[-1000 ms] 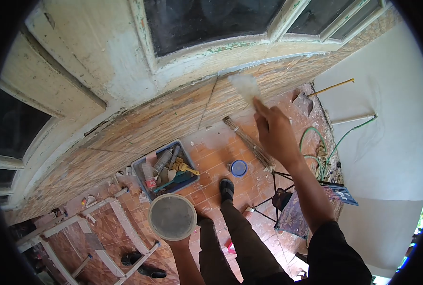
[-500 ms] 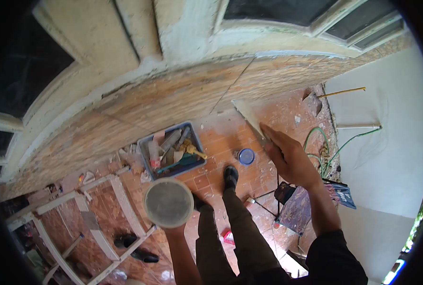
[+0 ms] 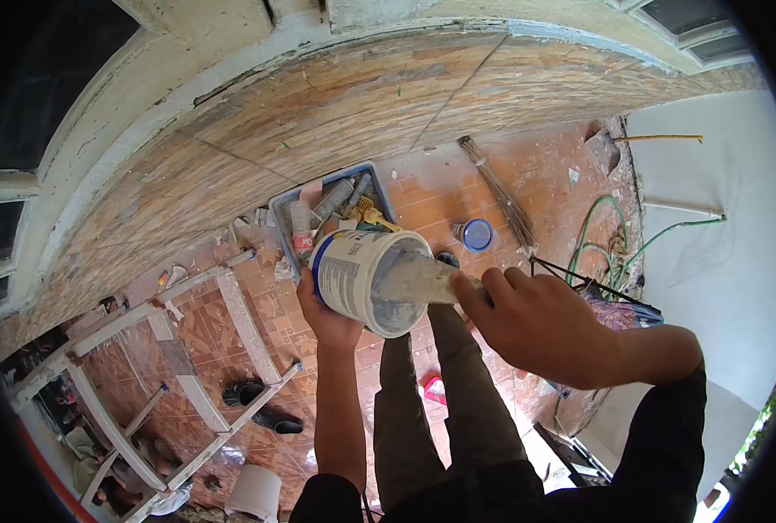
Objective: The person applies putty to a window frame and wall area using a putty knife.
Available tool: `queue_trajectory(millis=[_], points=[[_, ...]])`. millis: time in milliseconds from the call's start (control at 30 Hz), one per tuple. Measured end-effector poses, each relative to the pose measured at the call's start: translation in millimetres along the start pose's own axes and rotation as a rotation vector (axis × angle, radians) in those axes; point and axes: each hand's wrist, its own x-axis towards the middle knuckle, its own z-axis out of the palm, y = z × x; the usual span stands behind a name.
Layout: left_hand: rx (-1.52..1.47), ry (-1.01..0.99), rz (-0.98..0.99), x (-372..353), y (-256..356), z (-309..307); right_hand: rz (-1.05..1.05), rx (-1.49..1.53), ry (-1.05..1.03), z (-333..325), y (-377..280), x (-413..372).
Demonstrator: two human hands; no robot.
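Tub (image 3: 349, 270) of pale paste, tilted on its side with its mouth facing the right hand (image 3: 545, 327), is held above the floor in front of the person's legs. The left hand (image 3: 329, 318) is clamped around its bottom end, and the right hand grips a scraper (image 3: 414, 277) whose blade reaches into the mouth. The hands are apart, one at each side of the tub.

Behind the tub, partly blocked by it, a bin (image 3: 388, 205) of tools sits on the tiled floor (image 3: 432, 196), with a bottle (image 3: 301, 222) and a yellow tool (image 3: 372, 216) showing. A blue-lidded jar (image 3: 475, 235) stands near, and beyond it lies a stick broom (image 3: 500, 192). The right hand and forearm cover part of a folding chair (image 3: 619, 309); a green hose (image 3: 593, 205) curls behind. Left of the legs are a white ladder (image 3: 244, 318), dark shoes (image 3: 266, 410) beside it, and a white bucket (image 3: 255, 492). A stone-faced wall (image 3: 336, 105) runs behind the bin.
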Motion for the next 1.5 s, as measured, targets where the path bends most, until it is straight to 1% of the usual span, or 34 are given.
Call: queue_trajectory(millis=[100, 167, 200, 300, 400, 433, 533, 567, 633, 733, 833, 867, 900, 933, 967, 1000, 1033, 1067, 1100, 1133, 1200, 1233, 1300, 1333, 1367, 1433, 1500], points=[[0.043, 0.018, 0.004, -5, 0, -3, 0.022, 0.118, -0.173, 14, 5, 1], [0.064, 0.045, 0.010, -3, -2, -5, 0.008, 0.304, -0.228, 33, 11, -1], [0.092, 0.065, -0.005, -3, -3, -6, -0.001, 0.393, -0.251, 43, 17, -2], [0.164, 0.114, -0.050, -8, -10, -15, 0.049, 0.787, -0.262, 75, 35, -3], [0.214, 0.148, -0.095, -13, -17, -20, -0.005, 1.027, -0.296, 95, 49, -6], [0.234, 0.171, -0.102, -14, -19, -18, -0.011, 1.054, -0.370, 97, 51, -6], [0.333, 0.221, -0.128, -18, -22, -19, 0.022, 1.042, -0.373, 100, 37, -8], [0.371, 0.227, -0.136, -16, -23, -20, 0.029, 1.106, -0.406, 100, 37, -7], [0.327, 0.233, -0.108, -14, -25, -22, 0.045, 1.236, -0.468, 101, 38, -8], [0.235, 0.244, -0.090, -18, -24, -33, 0.227, 1.541, -0.679, 101, 47, -13], [0.171, 0.205, -0.084, -15, -15, -42, 0.320, 1.914, -0.693, 120, 50, -31], [0.157, 0.187, -0.086, -15, -12, -44, 0.301, 2.037, -0.669, 126, 48, -38], [0.132, 0.247, -0.094, -11, -11, -46, 0.279, 2.158, -0.638, 128, 44, -42], [0.112, 0.262, -0.088, -8, -11, -48, 0.253, 2.270, -0.605, 127, 43, -44], [0.091, 0.274, -0.078, -6, -11, -48, 0.185, 2.282, -0.519, 124, 42, -46], [0.072, 0.283, -0.070, -4, -10, -47, 0.106, 2.251, -0.444, 125, 42, -48], [0.083, 0.232, -0.061, -2, -10, -48, 0.022, 2.208, -0.360, 128, 46, -48], [0.062, 0.239, -0.073, -1, -10, -49, -0.061, 2.159, -0.277, 129, 53, -46], [0.039, 0.249, -0.086, -3, -11, -49, 0.016, 2.043, -0.190, 115, 61, -45], [0.016, 0.259, -0.101, -3, -14, -48, 0.022, 1.847, -0.047, 102, 70, -43], [-0.009, 0.157, -0.079, -5, -20, -46, 0.036, 1.456, 0.214, 77, 87, -34], [-0.017, 0.110, -0.071, -6, -22, -46, 0.078, 1.345, 0.257, 65, 100, -27], [-0.127, 0.126, -0.109, -8, -30, -51, -0.018, 0.898, 0.509, 50, 129, -9], [-0.183, 0.137, -0.129, -7, -34, -50, 0.020, 0.784, 0.590, 48, 144, -1], [-0.167, 0.160, -0.136, -7, -38, -49, 0.059, 0.669, 0.667, 49, 159, 6], [-0.134, 0.209, -0.147, -8, -43, -38, 0.088, 0.307, 0.699, 45, 196, 14], [-0.051, 0.207, -0.132, -12, -45, -27, 0.103, 0.142, 0.727, 45, 225, 18]])
